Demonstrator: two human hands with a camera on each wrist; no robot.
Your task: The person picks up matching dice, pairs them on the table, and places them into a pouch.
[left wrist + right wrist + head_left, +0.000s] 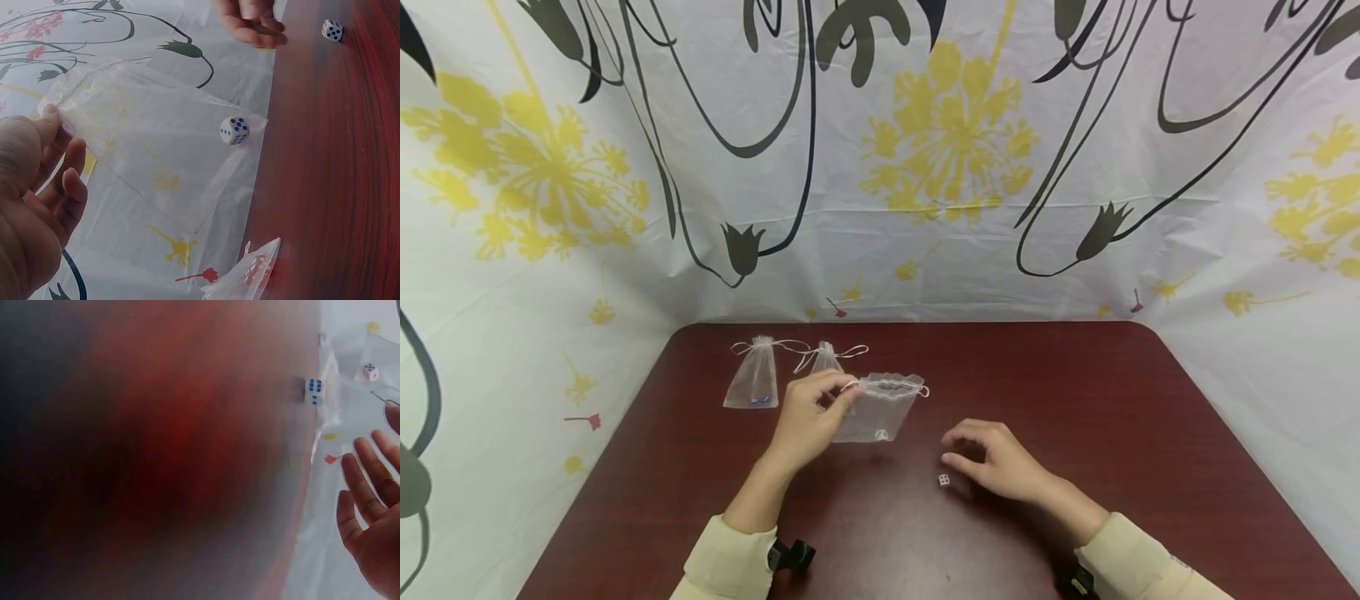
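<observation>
My left hand (811,417) pinches the top edge of a sheer white drawstring pouch (868,412) between thumb and fingers. The pouch hangs above the table, and a white die with blue pips (235,130) lies at its bottom corner. Over the table to the right, my right hand (1000,462) hovers with relaxed fingers and holds nothing. Just beside its thumb, a second white die (943,481) rests on the table. That die (315,392) shows blue pips in the right wrist view.
Two tied sheer pouches stand behind and left of my left hand: one pouch (751,379) with something blue inside, the other pouch (826,358) partly hidden by the hand. A reddish die (257,267) shows through one. A patterned cloth (880,167) hangs behind the dark red table (1075,375).
</observation>
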